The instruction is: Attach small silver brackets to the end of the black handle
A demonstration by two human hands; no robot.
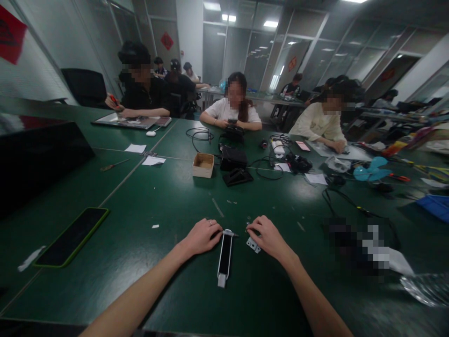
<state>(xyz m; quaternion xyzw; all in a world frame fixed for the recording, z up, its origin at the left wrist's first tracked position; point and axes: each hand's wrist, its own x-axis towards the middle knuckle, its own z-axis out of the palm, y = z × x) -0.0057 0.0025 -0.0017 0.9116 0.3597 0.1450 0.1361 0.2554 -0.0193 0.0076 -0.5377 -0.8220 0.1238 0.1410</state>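
My left hand [203, 237] is closed, thumb and fingertips together, at the near end of a thin metal pin [234, 234]. The pin crosses the top of a long, narrow black piece with a white frame [225, 256], which lies on the table with a pale block at its lower end. To the right, my right hand [268, 238] pinches its thumb and forefinger over something too small to name. A small grey metal bracket with holes [253, 245] lies partly under that hand. Small rings [249, 218] rest just beyond its fingertips.
On the green table [168, 281] lie a green-edged phone [73, 236] at left and a small open box [203, 166] ahead. A black case [233, 158], cables and a blue fan [372, 169] stand farther off. Several people sit across the table.
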